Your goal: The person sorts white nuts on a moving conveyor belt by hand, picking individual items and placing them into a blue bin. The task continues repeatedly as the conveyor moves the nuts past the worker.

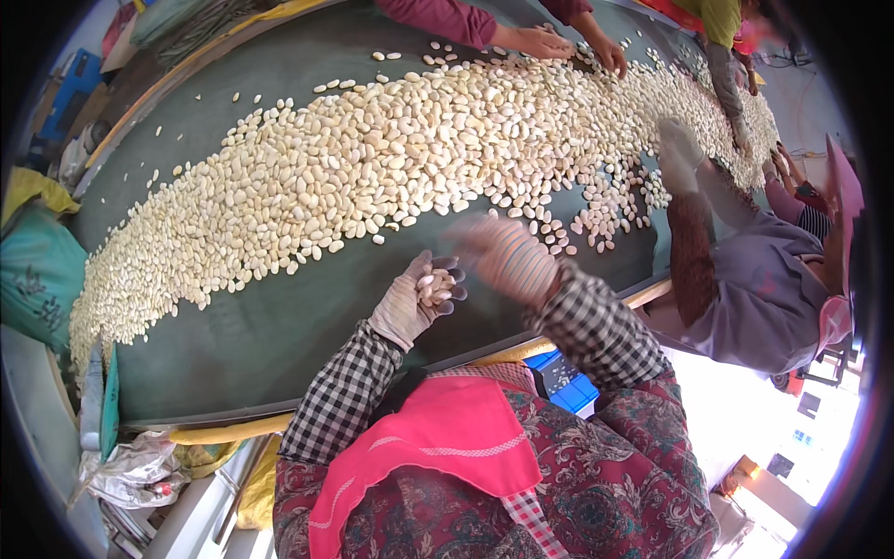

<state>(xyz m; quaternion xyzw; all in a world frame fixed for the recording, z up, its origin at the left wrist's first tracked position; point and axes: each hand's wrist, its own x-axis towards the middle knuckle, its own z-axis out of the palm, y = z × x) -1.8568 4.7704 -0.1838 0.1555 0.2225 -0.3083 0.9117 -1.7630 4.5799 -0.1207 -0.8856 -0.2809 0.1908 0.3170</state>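
Pale white beans (391,147) lie in a long, thick band across the dark green belt (230,349). My left hand (405,311), in a whitish glove with grey fingertips, is palm up over the belt. A small clutch of beans (434,288) rests in its curled fingers. To its right and a little higher is my right hand (513,258), in a striped glove, close to the near edge of the bean band. Motion blurs its fingers, so whether they hold anything cannot be made out.
Across the belt, a co-worker's bare hands (541,43) reach into the beans. At right, another person's gloved hand (676,157) is near the band, with more people beyond. A green sack (42,272) bulges at the left end. A blue crate (569,388) stands below the belt's yellow-padded edge (230,427).
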